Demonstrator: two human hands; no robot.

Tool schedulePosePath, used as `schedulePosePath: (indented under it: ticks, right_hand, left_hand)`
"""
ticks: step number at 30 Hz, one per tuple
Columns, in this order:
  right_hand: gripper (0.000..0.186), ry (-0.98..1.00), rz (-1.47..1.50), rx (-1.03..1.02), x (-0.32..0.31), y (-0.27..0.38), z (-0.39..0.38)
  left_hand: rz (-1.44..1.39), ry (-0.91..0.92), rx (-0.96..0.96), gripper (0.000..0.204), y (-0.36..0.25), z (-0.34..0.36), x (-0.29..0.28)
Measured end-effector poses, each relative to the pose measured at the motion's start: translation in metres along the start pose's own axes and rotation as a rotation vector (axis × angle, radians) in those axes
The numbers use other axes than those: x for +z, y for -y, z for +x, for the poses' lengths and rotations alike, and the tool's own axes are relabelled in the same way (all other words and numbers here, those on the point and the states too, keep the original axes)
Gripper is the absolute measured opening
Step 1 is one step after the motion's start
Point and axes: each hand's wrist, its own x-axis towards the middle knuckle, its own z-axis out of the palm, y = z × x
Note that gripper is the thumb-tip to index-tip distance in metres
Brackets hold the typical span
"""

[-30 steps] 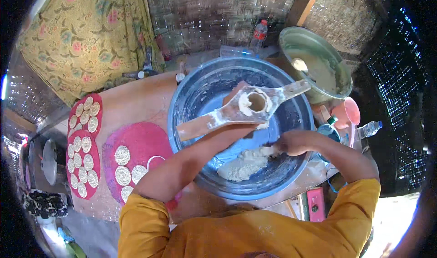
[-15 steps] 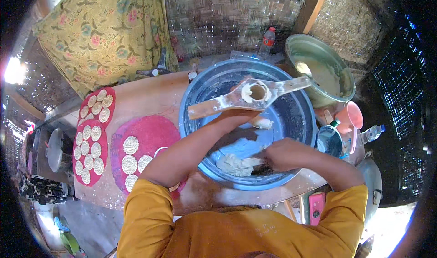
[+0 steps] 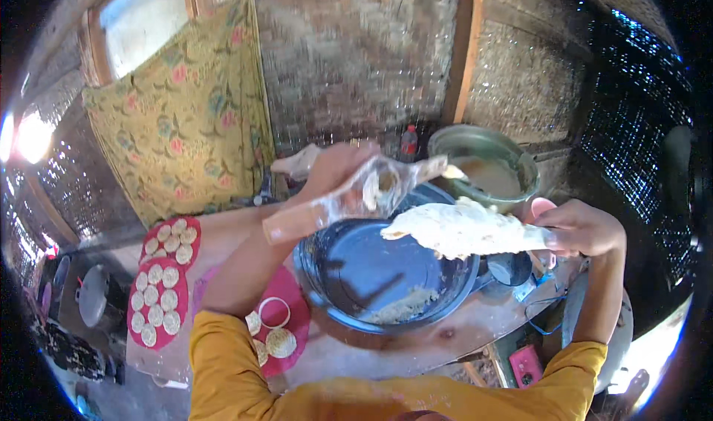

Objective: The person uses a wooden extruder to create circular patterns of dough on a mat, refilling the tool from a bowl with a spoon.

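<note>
My left hand [image 3: 338, 170] is closed around a wooden press [image 3: 319, 213] with a round hole through its middle and a handle at each end, tilted above the basin. White dough clings around the hole. At the right, my right hand [image 3: 587, 228] grips the narrow end of a long lump of sticky white dough [image 3: 464, 229], raised level over the basin's right side. Whether a utensil lies inside the lump, I cannot tell. Beneath both hands stands a large blue basin [image 3: 349, 318], with dough residue [image 3: 405, 307] along its near inner wall.
Pink round sheets [image 3: 286, 295] carry pale dough discs [image 3: 281, 342] on the left of the table, beside a white ring [image 3: 275, 312]. Behind the basin stands a green tub [image 3: 486, 135] of pale liquid. A dark blue dipper [image 3: 510, 269] is on the right, near a pink dipper [image 3: 546, 207].
My right hand has risen out of the basin, bringing up the dough. My left hand has lifted with the press and moved left. The view has tilted upward.
</note>
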Motion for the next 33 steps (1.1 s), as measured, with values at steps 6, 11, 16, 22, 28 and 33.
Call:
schedulePosePath:
  ticks: [6, 11, 16, 22, 28, 33]
  right_hand:
    - [0.022, -0.416, -0.986, -0.179, 0.028, 0.02, 0.033]
    - [0.029, -0.825, -1.604, -0.576, 0.106, 0.015, 0.075]
    - [0.033, -0.841, -1.487, -0.523, 0.127, -0.012, 0.07]
    - [0.03, -0.99, -1.39, -0.529, 0.096, 0.015, 0.047]
    - [0.028, -0.799, -1.437, -0.596, 0.102, 0.023, 0.069]
    - [0.027, -0.842, -1.493, -0.538, 0.125, 0.005, 0.066]
  left_hand:
    - [0.169, 0.163, -0.059, 0.042, -0.055, -0.004, 0.001]
    - [-0.035, -0.014, -0.097, 0.051, -0.059, -0.014, 0.013]
    - [0.042, 0.013, -0.185, 0.052, -0.032, -0.043, 0.01]
    - [0.418, 0.007, -0.385, 0.041, -0.039, -0.051, -0.021]
    - [0.338, -0.131, -0.258, 0.026, -0.074, -0.019, 0.004]
    - [0.433, -0.128, -0.165, 0.023, -0.05, -0.036, 0.007]
